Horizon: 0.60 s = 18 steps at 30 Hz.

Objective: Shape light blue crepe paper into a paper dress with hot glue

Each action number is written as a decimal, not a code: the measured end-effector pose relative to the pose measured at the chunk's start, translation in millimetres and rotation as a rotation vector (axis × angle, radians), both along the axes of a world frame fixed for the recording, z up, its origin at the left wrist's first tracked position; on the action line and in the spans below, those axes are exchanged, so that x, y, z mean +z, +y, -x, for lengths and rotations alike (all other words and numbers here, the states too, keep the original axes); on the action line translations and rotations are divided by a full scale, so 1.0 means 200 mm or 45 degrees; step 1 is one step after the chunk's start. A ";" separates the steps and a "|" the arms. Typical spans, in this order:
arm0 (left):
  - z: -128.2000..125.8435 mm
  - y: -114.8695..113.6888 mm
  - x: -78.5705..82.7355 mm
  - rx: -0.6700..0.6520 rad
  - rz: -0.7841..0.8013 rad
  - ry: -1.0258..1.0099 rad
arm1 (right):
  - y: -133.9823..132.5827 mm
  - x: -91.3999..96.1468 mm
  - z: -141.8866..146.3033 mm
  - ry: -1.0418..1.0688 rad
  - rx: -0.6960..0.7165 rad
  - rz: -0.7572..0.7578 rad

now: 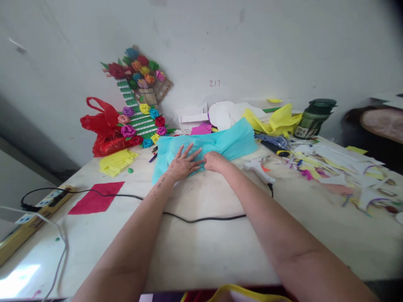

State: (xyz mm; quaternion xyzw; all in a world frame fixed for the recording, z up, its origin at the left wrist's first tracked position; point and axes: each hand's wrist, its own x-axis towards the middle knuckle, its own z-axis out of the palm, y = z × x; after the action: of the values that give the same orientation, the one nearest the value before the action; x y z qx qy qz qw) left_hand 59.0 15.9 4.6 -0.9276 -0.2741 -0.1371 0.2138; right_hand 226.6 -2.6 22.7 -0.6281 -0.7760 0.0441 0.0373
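A sheet of turquoise crepe paper [234,140] lies wrinkled across the middle of the table, its right end raised towards the back. My left hand [184,164] rests flat on it with the fingers spread. Close beside those fingertips, my right hand [214,161] is curled closed, pinching the crepe paper near its front edge; its fingertips are mostly hidden. To the right of my right hand lies a white hot glue gun [260,168], its cord running under my forearms.
A red paper piece [97,198] and a power strip [34,218] lie at left. Behind them are yellow paper [118,162], a red bag [105,130] and a paper-flower decoration [141,121]. Paper scraps [343,167], a box cutter [275,149] and a green bottle [315,119] occupy the right.
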 end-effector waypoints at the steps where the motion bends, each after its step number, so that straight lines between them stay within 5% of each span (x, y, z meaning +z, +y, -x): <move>1: 0.00 0.00 0.00 0.001 0.003 0.004 | 0.00 0.00 0.00 0.004 -0.005 -0.001; 14: 0.00 -0.04 0.00 -0.010 0.024 0.015 | -0.01 0.01 0.01 -0.030 -0.032 0.040; 18: 0.07 -0.01 0.04 0.164 -0.037 -0.162 | -0.03 0.02 0.00 -0.015 -0.028 0.051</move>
State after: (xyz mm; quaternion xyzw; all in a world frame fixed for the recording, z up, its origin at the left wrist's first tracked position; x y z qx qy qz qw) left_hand 45.4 13.1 11.7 -0.8942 -0.3443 -0.1856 0.2178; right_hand 226.4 -7.7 26.8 -0.6374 -0.7683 0.0556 0.0207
